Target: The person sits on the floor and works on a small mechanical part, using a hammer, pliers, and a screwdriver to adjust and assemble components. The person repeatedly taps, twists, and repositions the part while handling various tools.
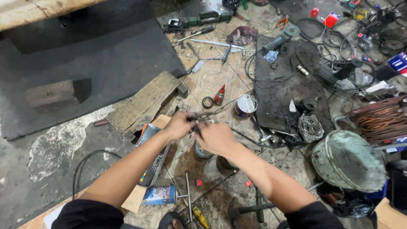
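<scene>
My left hand [179,125] and my right hand [215,137] meet over the tiled floor, both gripping a small dark metal part [197,123] with thin wires or rods sticking out toward the right. The fingers hide most of the part. Below the hands stand two round metal cylinders [202,152], partly hidden by my right wrist. A small tin can [245,105] stands just beyond the hands.
A wooden plank [146,101] lies at the left on a dark rubber mat [106,59]. An angle grinder [280,39], cables, an alternator [310,127], a copper wire coil [381,121] and a green dome-shaped cover [347,160] crowd the right. A spray can [160,195] lies near my knees.
</scene>
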The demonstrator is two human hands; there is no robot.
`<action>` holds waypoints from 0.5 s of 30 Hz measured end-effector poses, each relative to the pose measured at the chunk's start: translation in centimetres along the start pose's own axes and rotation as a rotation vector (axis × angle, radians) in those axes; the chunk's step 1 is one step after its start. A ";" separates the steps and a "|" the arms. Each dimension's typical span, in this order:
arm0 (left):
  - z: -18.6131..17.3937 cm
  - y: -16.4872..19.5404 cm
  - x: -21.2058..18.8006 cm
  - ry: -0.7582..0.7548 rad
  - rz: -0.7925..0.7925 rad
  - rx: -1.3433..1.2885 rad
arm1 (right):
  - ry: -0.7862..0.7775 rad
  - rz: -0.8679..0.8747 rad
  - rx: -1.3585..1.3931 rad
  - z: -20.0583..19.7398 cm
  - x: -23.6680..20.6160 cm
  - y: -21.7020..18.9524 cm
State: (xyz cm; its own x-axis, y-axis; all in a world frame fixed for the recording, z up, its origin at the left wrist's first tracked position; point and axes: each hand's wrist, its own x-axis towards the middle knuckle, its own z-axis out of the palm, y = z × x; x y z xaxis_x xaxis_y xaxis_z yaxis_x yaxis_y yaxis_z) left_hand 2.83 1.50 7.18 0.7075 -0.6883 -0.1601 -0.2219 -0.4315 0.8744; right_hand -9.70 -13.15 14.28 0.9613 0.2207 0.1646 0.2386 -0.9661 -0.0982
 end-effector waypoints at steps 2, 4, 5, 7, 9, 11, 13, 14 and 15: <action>-0.1 -0.3 -0.1 0.005 0.091 -0.043 | 0.273 -0.074 0.146 -4.4 -0.2 -0.1; -0.1 -0.7 -0.2 0.005 -0.039 -0.017 | 0.384 -0.129 0.238 -9.4 -0.8 -0.3; 0.1 -0.8 -0.2 0.000 -0.105 -0.005 | 0.361 -0.110 0.231 -11.7 -1.0 -0.6; 0.4 -0.6 0.1 0.022 -0.018 0.015 | 0.534 -0.264 0.351 -15.8 -1.1 -1.1; 0.8 -0.1 0.4 0.026 0.016 -0.054 | 0.600 -0.346 0.465 -18.7 -1.2 -1.3; 1.0 0.9 0.6 0.012 -0.004 -0.214 | 0.579 -0.347 0.503 -19.4 -1.1 -1.6; 0.8 1.7 0.4 0.020 -0.102 -0.318 | 0.521 -0.287 0.461 -17.8 -0.7 -1.6; 0.5 2.0 0.4 0.028 -0.149 -0.368 | 0.491 -0.248 0.434 -16.5 -0.6 -1.4; 0.2 2.2 0.4 0.086 -0.057 -0.306 | 0.449 -0.179 0.411 -14.7 -0.7 -1.3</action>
State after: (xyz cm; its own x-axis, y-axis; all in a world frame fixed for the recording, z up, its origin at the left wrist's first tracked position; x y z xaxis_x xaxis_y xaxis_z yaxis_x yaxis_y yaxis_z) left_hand 2.50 0.20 8.94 0.7699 -0.6108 -0.1846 0.0224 -0.2632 0.9645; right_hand -12.73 -14.06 28.70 0.7717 0.2099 0.6003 0.5092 -0.7694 -0.3857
